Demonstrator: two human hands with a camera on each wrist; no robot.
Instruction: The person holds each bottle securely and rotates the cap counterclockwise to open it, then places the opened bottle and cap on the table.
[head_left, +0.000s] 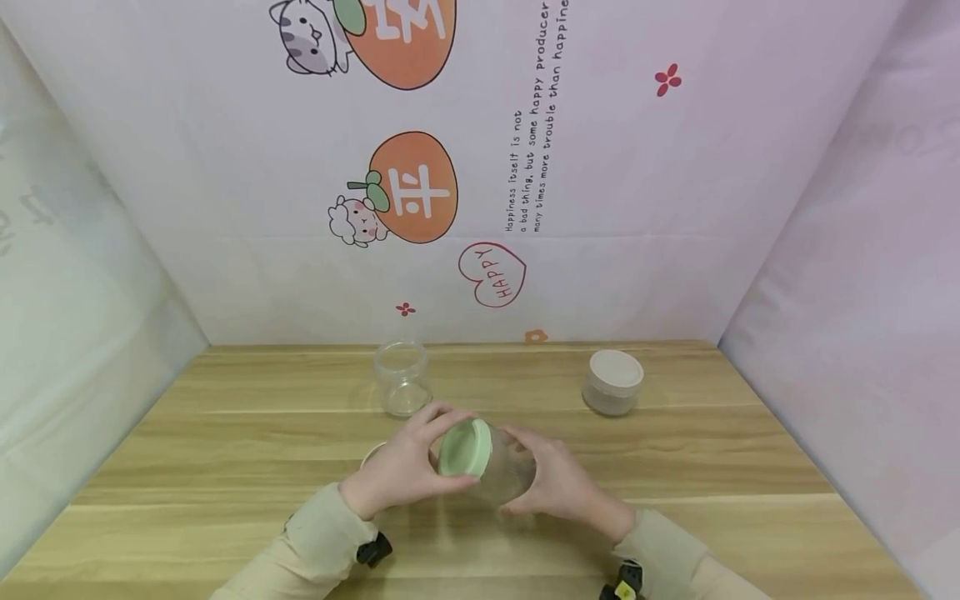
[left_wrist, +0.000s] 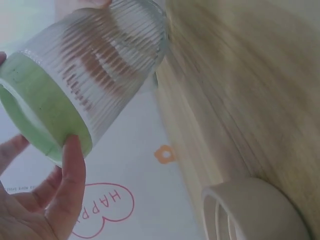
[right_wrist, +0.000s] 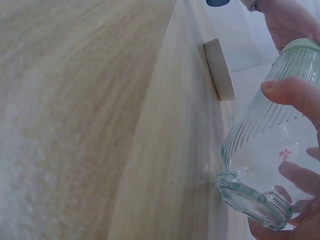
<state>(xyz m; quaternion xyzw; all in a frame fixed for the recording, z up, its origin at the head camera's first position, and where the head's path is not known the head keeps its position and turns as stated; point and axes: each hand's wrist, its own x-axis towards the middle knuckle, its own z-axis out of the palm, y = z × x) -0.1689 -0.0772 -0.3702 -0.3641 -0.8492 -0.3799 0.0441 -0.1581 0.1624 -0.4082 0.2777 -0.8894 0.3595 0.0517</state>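
Note:
A ribbed clear glass jar [head_left: 512, 468] with a light green lid [head_left: 467, 450] is held tilted above the wooden table, its lid end towards the left. My left hand [head_left: 408, 468] grips the lid's rim between thumb and fingers. On the other side, my right hand [head_left: 561, 482] is wrapped around the jar's body. In the right wrist view the jar's thick glass base [right_wrist: 255, 202] is low, close to the tabletop. A cream-coloured round lid [left_wrist: 260, 212] lies on the table by my left hand, mostly hidden behind it in the head view.
Towards the back stands a clear jar without a lid [head_left: 403, 387]. A short clear jar with a pale lid [head_left: 613, 385] is at the back right. Printed white cloth [head_left: 600, 275] walls the wooden table [head_left: 262, 442] at the back and both sides.

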